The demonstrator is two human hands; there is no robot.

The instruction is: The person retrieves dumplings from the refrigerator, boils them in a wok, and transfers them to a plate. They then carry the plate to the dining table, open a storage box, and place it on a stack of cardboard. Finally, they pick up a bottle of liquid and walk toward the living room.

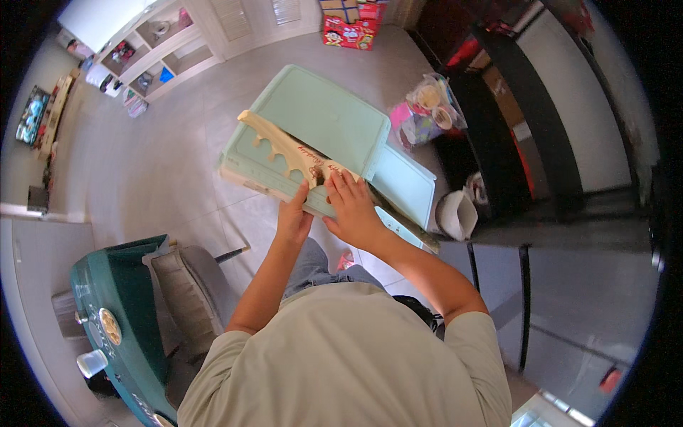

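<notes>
A cream strip (281,142) with a scalloped lower edge and red lettering lies slantwise over a stack of pale mint-green boxes (327,114). My left hand (293,219) is closed at the strip's lower edge, its fingers pressed together there. My right hand (350,208) rests on the strip with its fingers stretched out flat and its thumb apart. Past my right hand a dark, narrow band (398,210) runs down to the right; whether it belongs to the strip I cannot tell. My hands hide the middle of the strip.
On the right, a bag of packaged goods (427,110) and a white container (456,215) stand by dark shelving (526,107). A green table (117,285) and a grey chair (203,285) are at lower left. Red boxes (348,32) stand at the far wall.
</notes>
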